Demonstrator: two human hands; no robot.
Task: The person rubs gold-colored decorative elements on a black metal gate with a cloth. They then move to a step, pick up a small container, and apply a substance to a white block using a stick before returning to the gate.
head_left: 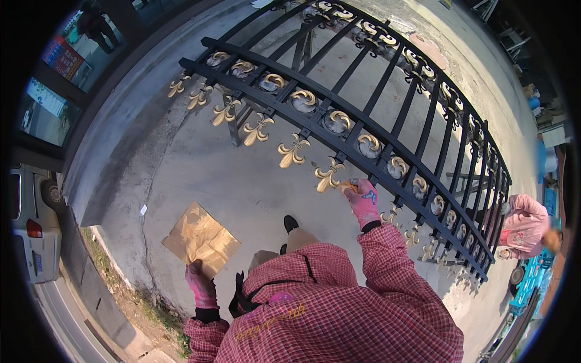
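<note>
My left hand (201, 289), in a pink glove, is closed on the lower edge of a gold-stained, creased sheet of cardboard (203, 237), held out over the concrete. My right hand (362, 204), also gloved in pink, is closed at the lower edge of a black metal fence panel (357, 158), just right of a gold fleur-de-lis finial (327, 174). A bit of gold shows at its fingertips. Whether that is another finial or a small tool, I cannot tell. Several gold finials line this edge, and gold-touched scrolls (337, 121) sit inside rings between the rails.
The panel lies raised on dark supports (235, 132) across the concrete floor (200, 163). At the far right a person in a pink checked top (525, 227) is beside the panel's other end. A parked car (36, 227) stands at the left, beyond a low kerb (106, 266).
</note>
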